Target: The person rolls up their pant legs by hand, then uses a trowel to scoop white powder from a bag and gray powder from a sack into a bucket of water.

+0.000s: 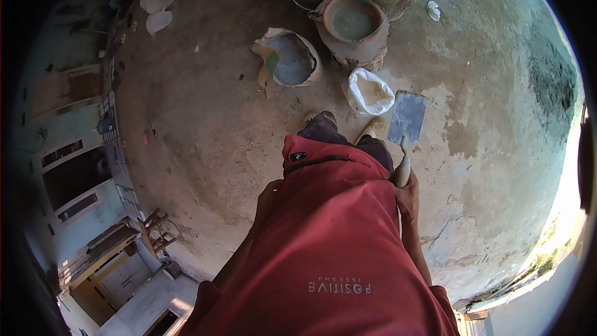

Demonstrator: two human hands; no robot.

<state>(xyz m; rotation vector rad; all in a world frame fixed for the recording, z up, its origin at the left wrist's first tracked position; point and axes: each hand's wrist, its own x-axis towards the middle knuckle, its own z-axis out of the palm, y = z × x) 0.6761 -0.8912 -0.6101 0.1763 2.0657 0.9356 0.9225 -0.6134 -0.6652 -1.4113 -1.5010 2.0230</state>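
right hand (407, 198) grips a trowel (407, 118); left hand (267, 194) grip cannot be told; red shirt (336, 236) reads "positive"

Standing on a stained concrete floor (205, 118), I grip a trowel (407, 119) by its handle in my right hand (407, 198), blade flat and pointing ahead. My left hand (267, 196) rests against my red shirt (329, 236). An open white sack (370, 92), a cement bag (289, 59) and a water-filled pot (353, 25) stand just beyond my feet.
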